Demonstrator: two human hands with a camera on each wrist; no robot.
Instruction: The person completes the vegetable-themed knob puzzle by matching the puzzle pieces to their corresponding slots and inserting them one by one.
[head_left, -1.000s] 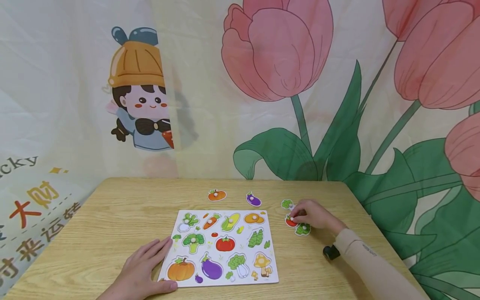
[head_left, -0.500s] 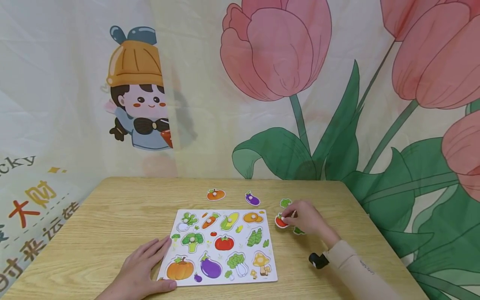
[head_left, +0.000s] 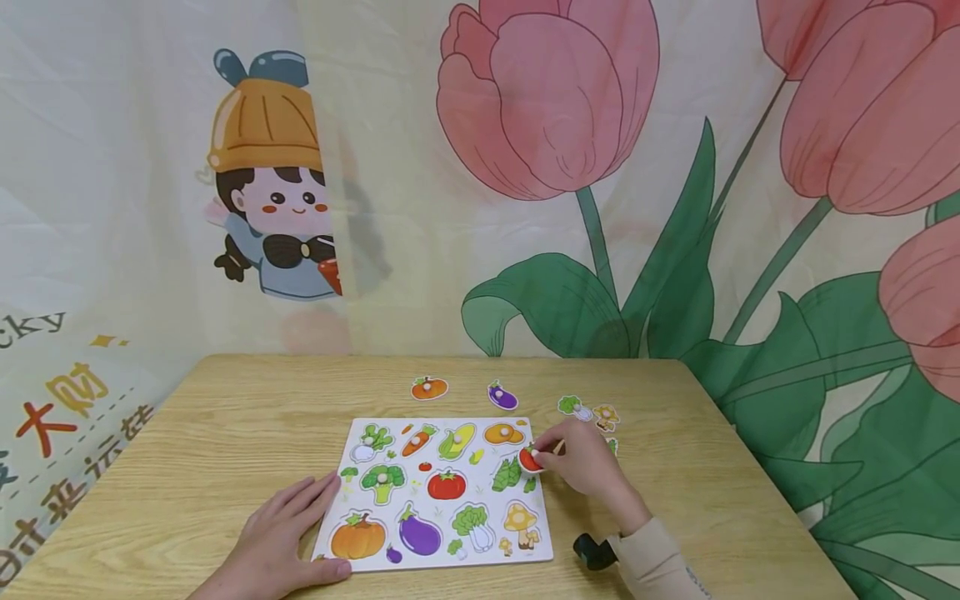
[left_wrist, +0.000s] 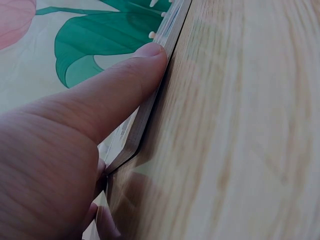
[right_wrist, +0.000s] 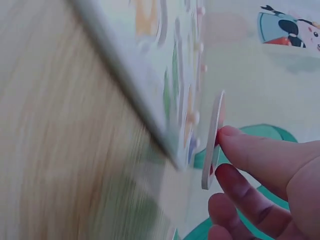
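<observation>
My right hand pinches a tomato puzzle piece by its small knob. In the head view the piece overlaps the right side of the white vegetable puzzle board. The right wrist view shows the tomato piece edge-on, tilted, between thumb and fingers. My left hand rests at the board's near left corner, fingers fairly straight along the left side. Its thumb lies along the near edge. A printed tomato picture shows in the board's middle, without a knob.
Behind the board lie a pumpkin piece and an eggplant piece. To the right are a bok choy piece, a mushroom piece and a green piece partly hidden by my right hand. Several knobbed pieces sit in the board.
My right hand has lifted the tomato piece from the group at the right and carried it left to the board's right edge. The left hand stays at the board's corner.
</observation>
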